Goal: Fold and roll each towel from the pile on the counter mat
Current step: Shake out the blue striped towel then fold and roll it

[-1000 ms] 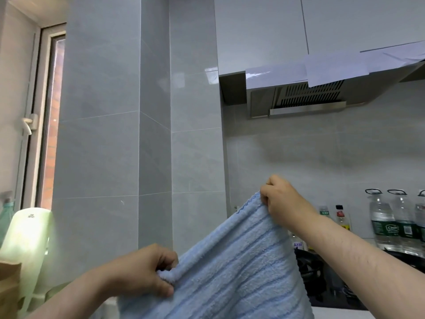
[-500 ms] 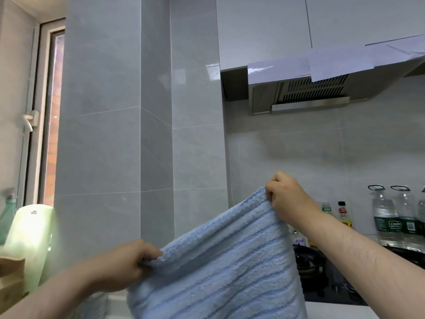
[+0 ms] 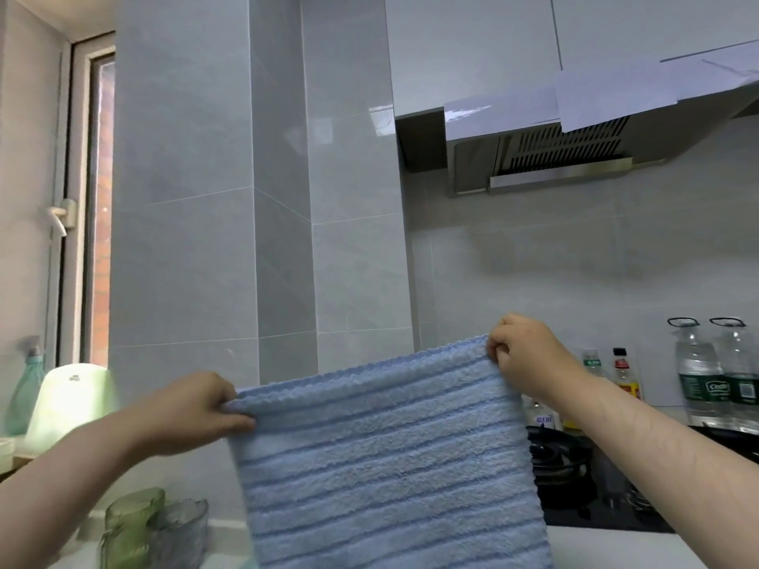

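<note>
left hand (image 3: 193,410) has come up and out to the left with its corner of the blue towel (image 3: 382,457), so the gap to the right hand (image 3: 525,355) is wider. top edge was a steep, slack slope a second ago; now it's pulled nearly straight with a slight tilt, cloth hanging flat. view dipped a bit: a green glass (image 3: 131,523) now shows lower left.

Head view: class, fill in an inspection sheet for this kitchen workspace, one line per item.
Surface: white counter, only a strip shows at the bottom.
Job's things: blue striped towel held up, hanging flat.
Clutter: green glass and clear glass lower left; water bottles at right.
Grippers: left hand and right hand each pinch a top corner.
Cables: nothing seen.
Surroundings: tiled wall, range hood, gas hob, window.
</note>
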The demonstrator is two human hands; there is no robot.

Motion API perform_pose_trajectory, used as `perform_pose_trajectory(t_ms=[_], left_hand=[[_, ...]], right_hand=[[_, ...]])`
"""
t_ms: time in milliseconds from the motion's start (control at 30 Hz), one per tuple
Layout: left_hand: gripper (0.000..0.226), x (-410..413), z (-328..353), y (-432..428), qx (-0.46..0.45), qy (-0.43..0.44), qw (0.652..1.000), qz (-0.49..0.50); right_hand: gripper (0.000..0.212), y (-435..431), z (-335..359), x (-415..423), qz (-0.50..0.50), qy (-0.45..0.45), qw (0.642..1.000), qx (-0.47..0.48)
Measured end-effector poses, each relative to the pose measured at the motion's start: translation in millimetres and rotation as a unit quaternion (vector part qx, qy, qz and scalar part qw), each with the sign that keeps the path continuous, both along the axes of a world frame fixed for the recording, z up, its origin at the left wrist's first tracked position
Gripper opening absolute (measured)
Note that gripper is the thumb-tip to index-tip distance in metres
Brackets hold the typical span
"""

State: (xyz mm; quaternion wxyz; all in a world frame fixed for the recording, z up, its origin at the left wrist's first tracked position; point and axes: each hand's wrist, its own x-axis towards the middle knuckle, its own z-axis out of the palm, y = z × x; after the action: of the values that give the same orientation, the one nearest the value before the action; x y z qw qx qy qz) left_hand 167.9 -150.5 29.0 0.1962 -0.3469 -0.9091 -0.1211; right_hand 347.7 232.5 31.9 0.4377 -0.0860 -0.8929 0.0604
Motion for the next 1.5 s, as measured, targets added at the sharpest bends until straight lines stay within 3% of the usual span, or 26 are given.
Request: perform_pose_trajectory(t_ms=[167,300,433,600,767,933,1033,1167,1333,1500], left_hand=[[0.024,2,15,4,0.237,-0.088,0.964,-0.079],[0.009,6,28,13,0.351,-0.123,0.924,-0.092],[0.007,12,41,11,0.397,-0.154,0.896,-0.125],[0.008,16,46,3,0.394,-0.151,0.895,-0.146],[0.011,17,44,-6,0.429,-0.231,0.856,-0.173],[0.019,20,40,-16,0.422,-0.201,0.873,-0.139],[0.022,23,38,-23,0.368,-0.184,0.903,-0.123],[0.013,32,36,-31,0.244,-0.134,0.957,-0.086],[0.019,37,37,-39,0.271,-0.099,0.953,-0.094],[0.025,45,37,-46,0.185,-0.038,0.980,-0.065]], right_hand=[[0.029,-2,2,4,0.012,-0.020,0.999,-0.031],[0.017,-3,7,6,0.031,-0.003,0.998,-0.052],[0.014,-2,15,8,0.035,0.003,0.996,-0.079],[0.013,2,19,15,0.076,0.084,0.977,-0.180],[0.019,1,22,15,0.155,0.132,0.916,-0.347],[0.016,-7,19,22,0.224,0.146,0.863,-0.430],[0.015,-10,21,28,0.247,0.151,0.843,-0.453],[0.025,-17,24,34,0.263,0.142,0.841,-0.450],[0.028,-27,30,39,0.253,0.145,0.843,-0.453],[0.031,-34,34,44,0.241,0.138,0.846,-0.454]])
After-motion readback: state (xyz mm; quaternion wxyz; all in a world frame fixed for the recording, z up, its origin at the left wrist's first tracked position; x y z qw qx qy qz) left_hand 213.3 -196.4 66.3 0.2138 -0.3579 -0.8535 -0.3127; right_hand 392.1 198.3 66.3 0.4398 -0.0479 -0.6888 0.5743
